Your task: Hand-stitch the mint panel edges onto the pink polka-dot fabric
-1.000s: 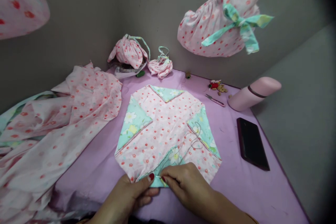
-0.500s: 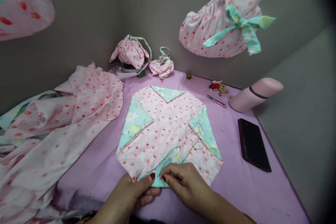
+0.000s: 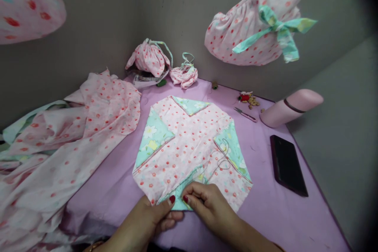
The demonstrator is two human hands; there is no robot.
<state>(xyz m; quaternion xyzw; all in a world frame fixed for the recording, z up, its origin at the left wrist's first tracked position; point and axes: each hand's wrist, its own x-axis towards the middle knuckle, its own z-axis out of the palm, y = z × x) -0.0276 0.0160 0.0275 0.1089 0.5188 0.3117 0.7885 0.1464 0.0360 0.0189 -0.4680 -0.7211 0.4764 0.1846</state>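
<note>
A pink flowered cloth (image 3: 191, 138) with mint green corner triangles lies flat on the purple-covered table (image 3: 260, 212). At its near edge, my left hand (image 3: 156, 214) grips the folded green corner, thumb on top and fingers curled beneath. Just to the right, my right hand (image 3: 206, 204) is pinched against the same green fabric; whatever sits between its fingertips is too small to make out. A loose dark thread (image 3: 224, 155) curls over the right green triangle.
Crumpled pink fabric (image 3: 97, 114) covers the left side. On the right are a black phone (image 3: 288, 165), a pink bottle (image 3: 291, 108) and small snips (image 3: 245, 114). Small pouches (image 3: 149, 59) stand at the back. A bag with a green bow (image 3: 251, 33) hangs above.
The whole view has shifted slightly, with objects appearing a little farther right. Both hands keep nearly the same pose at the near corner of the cloth.
</note>
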